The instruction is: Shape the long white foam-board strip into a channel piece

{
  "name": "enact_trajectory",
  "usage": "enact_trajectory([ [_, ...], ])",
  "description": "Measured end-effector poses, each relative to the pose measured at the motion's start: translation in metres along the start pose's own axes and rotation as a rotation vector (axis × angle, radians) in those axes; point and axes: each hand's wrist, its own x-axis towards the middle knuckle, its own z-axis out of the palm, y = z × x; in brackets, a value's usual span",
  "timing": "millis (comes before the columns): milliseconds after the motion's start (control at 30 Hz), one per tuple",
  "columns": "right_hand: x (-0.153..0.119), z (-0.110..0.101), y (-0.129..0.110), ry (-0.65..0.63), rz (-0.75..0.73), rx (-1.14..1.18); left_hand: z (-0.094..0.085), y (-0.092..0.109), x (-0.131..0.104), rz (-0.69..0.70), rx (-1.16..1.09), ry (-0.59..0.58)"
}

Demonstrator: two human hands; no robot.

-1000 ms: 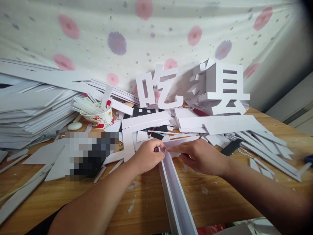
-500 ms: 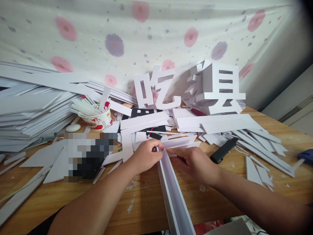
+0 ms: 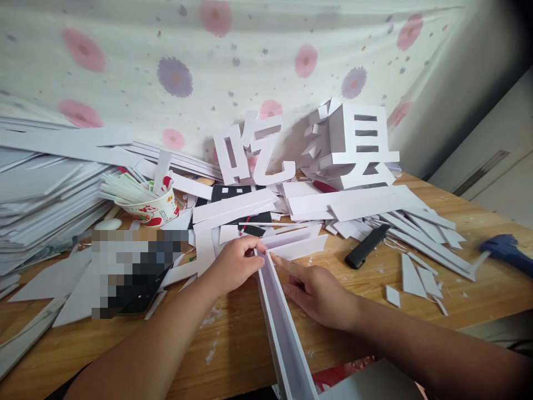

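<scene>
A long white foam-board channel [image 3: 287,328] with thin upright walls runs from the front edge to the middle of the table. At its far end a shorter white walled section [image 3: 297,244] branches off to the right. My left hand [image 3: 239,265] pinches the corner where they meet, its thumb and index finger closed on the wall. From the other side my right hand [image 3: 318,291] touches that corner with a stretched index finger. Its thumb stays apart below, and the other fingers curl loosely, partly hidden.
White built-up characters [image 3: 360,158] stand against the flowered curtain. Foam-board strips [image 3: 366,203] and a black-handled tool [image 3: 366,247] lie behind my hands. A paper cup [image 3: 152,210] of white sticks stands left, beside stacked boards [image 3: 37,194]. A blue glue gun [image 3: 506,250] lies right.
The view has swung slightly right, so the scene sits further left and more of the blue glue gun shows. Both hands remain at the channel's corner.
</scene>
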Motion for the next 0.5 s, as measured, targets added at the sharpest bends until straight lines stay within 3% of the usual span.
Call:
enact_trajectory([
  [167, 0.0004, -0.0024, -0.0016, -0.008, -0.024, 0.084, -0.0008, 0.0004, 0.0008, -0.026, -0.019, 0.008],
  [500, 0.0074, -0.0050, 0.0031, 0.212, 0.013, 0.371, -0.0024, -0.0025, 0.0012, -0.040, -0.019, 0.002],
])
